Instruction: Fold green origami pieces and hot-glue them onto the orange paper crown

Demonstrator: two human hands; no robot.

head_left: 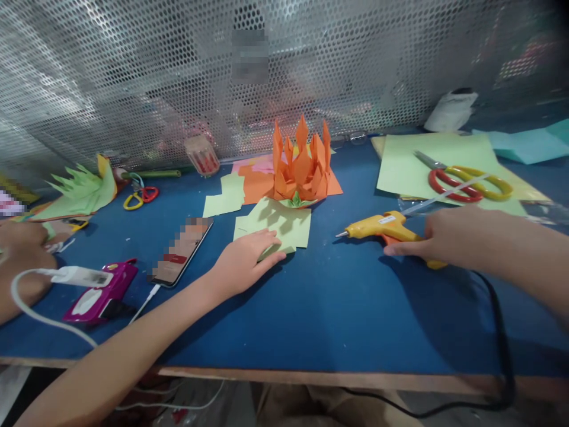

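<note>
The blue-topped table (320,320) was backed by a perforated metal screen (329,35), and its front edge was rimmed with a wood-coloured strip (222,373). Pale green paper (293,222) was lain upon by the left hand (249,261), its fingers extended and the thumb parted from them. Just behind, an orange paper flower (302,169) was set near the table's middle. To the right, the handle of a yellow glue gun (373,225) was gripped between the fingers of the right hand (448,237). Beyond it, scissors (451,172) were laid on green sheets (402,160). At left, a phone (184,252) and a purple device (120,287) were placed near another person's arm (22,267).
</note>
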